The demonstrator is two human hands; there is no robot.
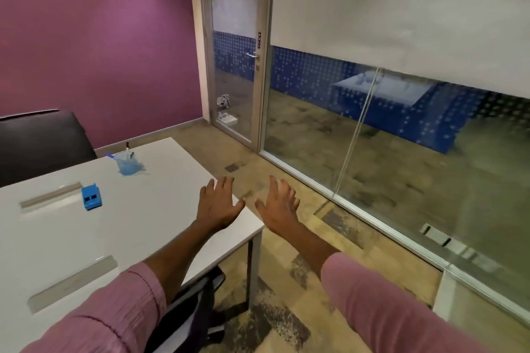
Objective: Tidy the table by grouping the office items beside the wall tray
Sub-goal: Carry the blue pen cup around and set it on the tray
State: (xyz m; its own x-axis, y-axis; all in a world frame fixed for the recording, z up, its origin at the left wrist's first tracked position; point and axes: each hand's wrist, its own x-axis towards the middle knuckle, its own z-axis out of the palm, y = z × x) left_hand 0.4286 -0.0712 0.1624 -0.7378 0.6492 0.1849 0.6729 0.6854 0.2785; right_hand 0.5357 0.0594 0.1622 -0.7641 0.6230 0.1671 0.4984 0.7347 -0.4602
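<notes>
Office items, a small blue box (91, 197) and a blue pen cup (127, 163), sit on the surface (149, 226) between nine and ten o'clock from both spread, empty hands, the left hand (219, 205) nearer than the right hand (279, 206).

The white rectangular counter (137, 209) runs out of frame at the left and bottom edges. Behind it, a black padded chair (40, 140) is cut by the left edge, and the counter hides its seat. A second dark chair (195, 306) shows only in part, beneath the counter and the pink left sleeve (114, 309). That sleeve and the pink right sleeve (387, 309) both leave the frame at the bottom. The translucent blue plastic cup (127, 163) holds thin items too small to identify. The small bright blue boxy object (91, 196) is too blurred to name. Beyond the glass door (235, 37), pale objects (226, 112) on the floor are indistinct.
</notes>
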